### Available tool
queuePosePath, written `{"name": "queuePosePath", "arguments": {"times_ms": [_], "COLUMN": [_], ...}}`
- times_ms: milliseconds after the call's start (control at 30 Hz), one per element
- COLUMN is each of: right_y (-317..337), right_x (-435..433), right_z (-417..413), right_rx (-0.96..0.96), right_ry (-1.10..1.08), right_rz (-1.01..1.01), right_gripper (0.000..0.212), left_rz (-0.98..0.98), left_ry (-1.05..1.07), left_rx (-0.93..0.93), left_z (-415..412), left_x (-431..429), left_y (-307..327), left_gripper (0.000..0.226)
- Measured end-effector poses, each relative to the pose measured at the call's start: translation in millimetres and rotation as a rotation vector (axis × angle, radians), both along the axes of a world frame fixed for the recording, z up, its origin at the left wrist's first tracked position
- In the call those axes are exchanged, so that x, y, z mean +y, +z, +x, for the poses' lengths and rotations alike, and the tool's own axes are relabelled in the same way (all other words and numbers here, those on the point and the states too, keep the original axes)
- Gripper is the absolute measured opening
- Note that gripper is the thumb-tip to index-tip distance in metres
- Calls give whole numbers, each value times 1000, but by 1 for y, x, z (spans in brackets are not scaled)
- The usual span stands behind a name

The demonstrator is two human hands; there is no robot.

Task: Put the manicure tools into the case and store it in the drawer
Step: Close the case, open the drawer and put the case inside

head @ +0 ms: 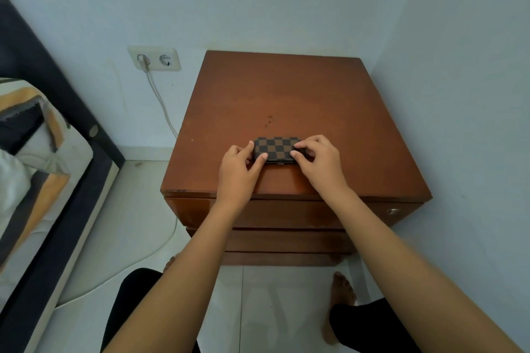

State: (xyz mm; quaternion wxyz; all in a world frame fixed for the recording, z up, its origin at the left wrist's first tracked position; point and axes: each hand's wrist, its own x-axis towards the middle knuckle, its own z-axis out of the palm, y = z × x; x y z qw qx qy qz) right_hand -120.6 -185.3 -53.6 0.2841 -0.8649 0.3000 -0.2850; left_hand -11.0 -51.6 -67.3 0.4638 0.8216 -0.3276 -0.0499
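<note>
A small case (pixel 276 148) with a brown and black checkered cover lies closed on top of a brown wooden nightstand (pixel 286 100), near its front edge. A metal clasp shows on the case's near side. My left hand (pixel 239 165) grips the case's left end, thumb on top and fingers at the edge. My right hand (pixel 318 159) holds the right end the same way. No manicure tools are in sight. Below the top, the upper drawer (pixel 370 213) is closed, with a round metal lock at its right.
Two more closed drawers (pixel 286 241) sit under the top one. A wall stands close behind and to the right of the nightstand. A socket (pixel 155 59) with a white cable is on the left wall. A bed (pixel 37 180) lies at left. My bare feet rest on the tiled floor.
</note>
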Motion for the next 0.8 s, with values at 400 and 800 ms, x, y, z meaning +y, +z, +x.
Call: {"name": "queuePosePath", "arguments": {"times_ms": [400,800], "right_y": [4,-43], "right_x": [-6,-38], "right_z": [-66,-181], "right_rx": [-65,-202], "right_ry": [-226,-716], "right_rz": [55,454], "right_gripper": [24,41], "left_rz": [-47,-217], "left_ry": [124,510], "left_rx": [-41,316], "left_z": [3,-11], "left_x": [58,114], "left_y": [10,-33], "left_gripper": [35,46]}}
